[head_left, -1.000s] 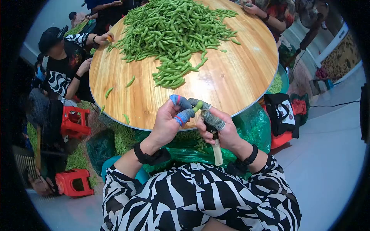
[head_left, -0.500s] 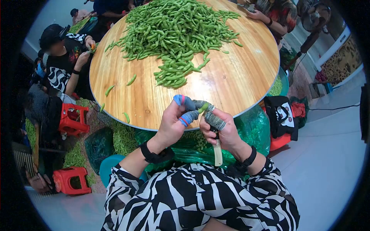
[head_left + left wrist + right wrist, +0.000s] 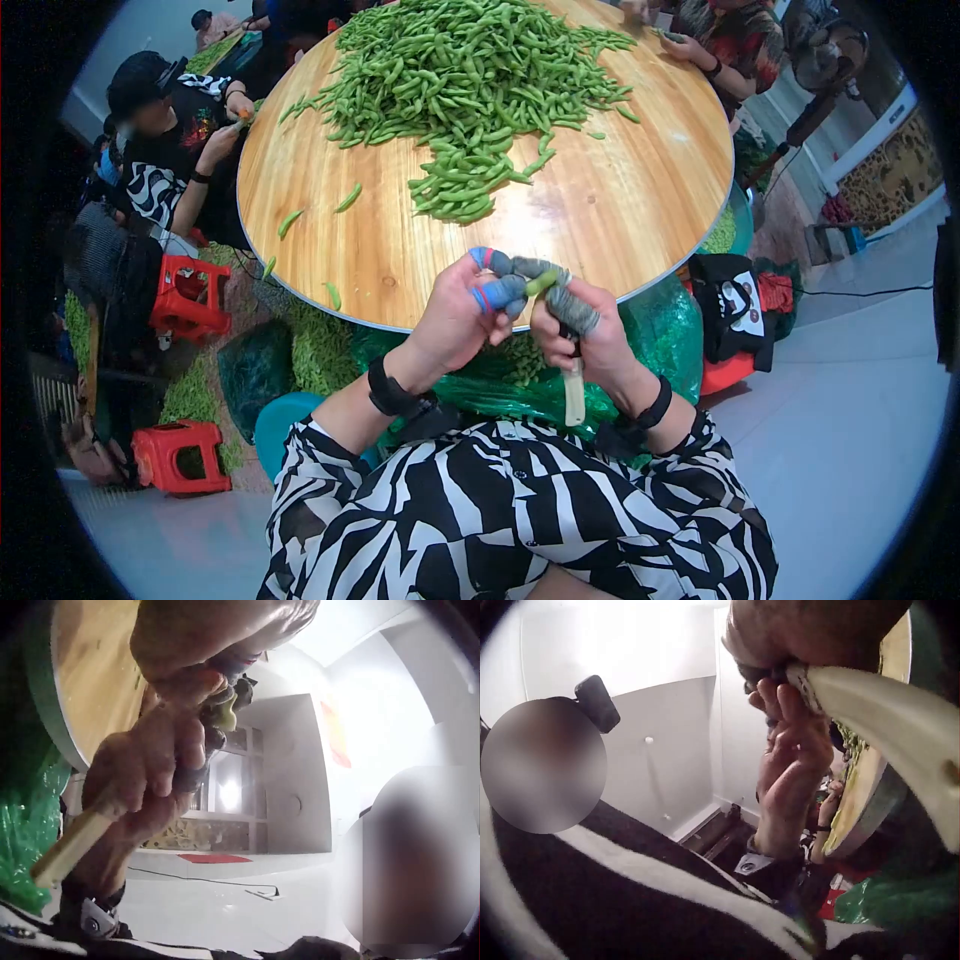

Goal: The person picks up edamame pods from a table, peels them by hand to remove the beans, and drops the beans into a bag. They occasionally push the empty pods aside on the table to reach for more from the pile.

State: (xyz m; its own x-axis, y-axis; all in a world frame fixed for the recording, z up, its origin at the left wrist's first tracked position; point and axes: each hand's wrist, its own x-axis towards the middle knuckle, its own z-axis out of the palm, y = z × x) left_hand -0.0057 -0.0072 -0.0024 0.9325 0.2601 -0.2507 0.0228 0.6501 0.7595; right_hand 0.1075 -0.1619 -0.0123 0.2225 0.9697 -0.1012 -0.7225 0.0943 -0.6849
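Our two hands meet at the near rim of the round wooden surface (image 3: 330, 240); the head view shows the covered fingertips overlapping that rim. Our left hand (image 3: 455, 315) holds its fingers curled and narrow, the covered thumb and forefinger pinching a green pod (image 3: 542, 283). The pod sits between the two hands, with the covered fingers of our right hand (image 3: 590, 340) against it. We keep that hand's fingers closed around the pale handle (image 3: 574, 395), which points down toward our patterned shirt (image 3: 500, 490). We cannot tell the tool's working end; the fingers hide it.

Below the near rim, green plastic (image 3: 655, 335) spreads beneath the hands and to their right. A teal basin (image 3: 285, 425) lies near our left forearm. Beyond the fingertips, a band of wood grain separates the hands from the pod pile (image 3: 470, 80), and wood also shows on both sides of the pile. Loose pods (image 3: 349, 197) lie left of this band, some near the left rim. Farther out, red stools (image 3: 190, 300) stand left, a black bag (image 3: 735, 300) right, and a seated person (image 3: 160, 130) works at the surface's left rim.
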